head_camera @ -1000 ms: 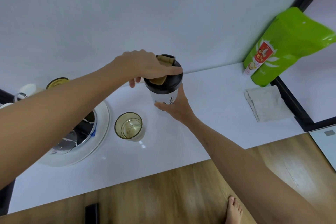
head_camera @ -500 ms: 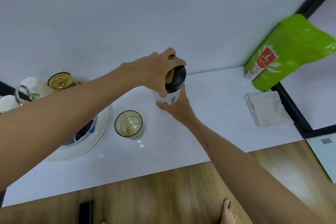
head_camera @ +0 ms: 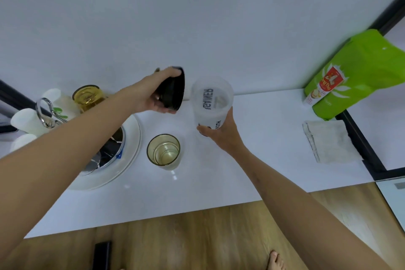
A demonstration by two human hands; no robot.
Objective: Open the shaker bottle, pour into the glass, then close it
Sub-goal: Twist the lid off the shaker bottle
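The translucent white shaker bottle [head_camera: 211,102] stands open at the back of the white counter [head_camera: 252,160], its mouth facing me. My right hand [head_camera: 221,136] grips its lower part. My left hand [head_camera: 151,97] holds the black lid [head_camera: 172,90] tilted on its side just left of the bottle, off the cup. An amber-tinted glass [head_camera: 163,152] with a little clear liquid stands on the counter in front and to the left of the bottle.
A white round appliance base [head_camera: 122,160] with dark metal parts sits at left, partly under my left arm. Behind it are a yellow jar [head_camera: 87,96] and white cups. A folded cloth [head_camera: 328,140] and a green bag [head_camera: 359,72] are at right.
My left hand has lifted the black lid off the bottle and carried it to the left, tilted. The bottle's mouth is now uncovered. My right hand kept its hold.
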